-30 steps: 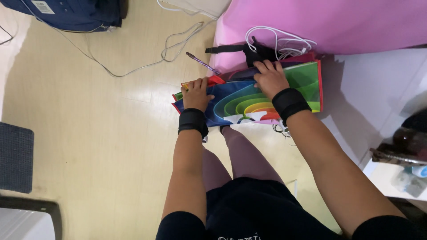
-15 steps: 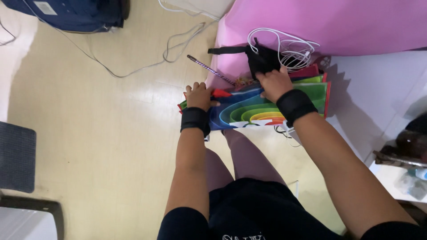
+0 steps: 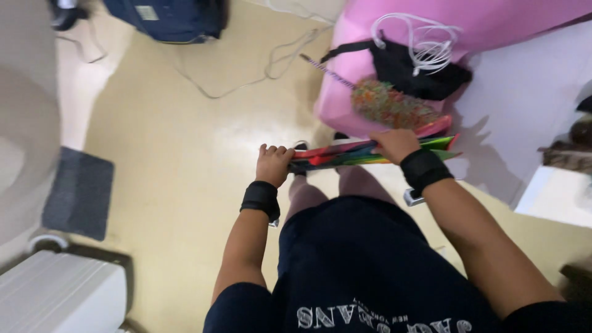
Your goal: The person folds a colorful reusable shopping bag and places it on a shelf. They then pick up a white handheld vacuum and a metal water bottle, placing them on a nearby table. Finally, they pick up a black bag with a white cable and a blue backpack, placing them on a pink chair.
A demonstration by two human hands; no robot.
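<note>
A flat, rainbow-coloured bag with a red edge is held out level in front of me, seen almost edge-on. My left hand grips its left end and my right hand grips near its middle. Both wrists wear black bands. Just beyond the bag, a multicoloured speckled bundle lies on a pink bed, beside a black pouch with a coiled white cable on it.
A dark blue bag sits on the cream floor at the top, with a thin cable trailing from it. A grey mat lies at the left, a white appliance at the bottom left, white furniture at the right.
The colourful bag has tipped from showing its printed face to lying nearly edge-on. Both hands kept hold of it. The view swung, and the speckled bundle now shows on the bed.
</note>
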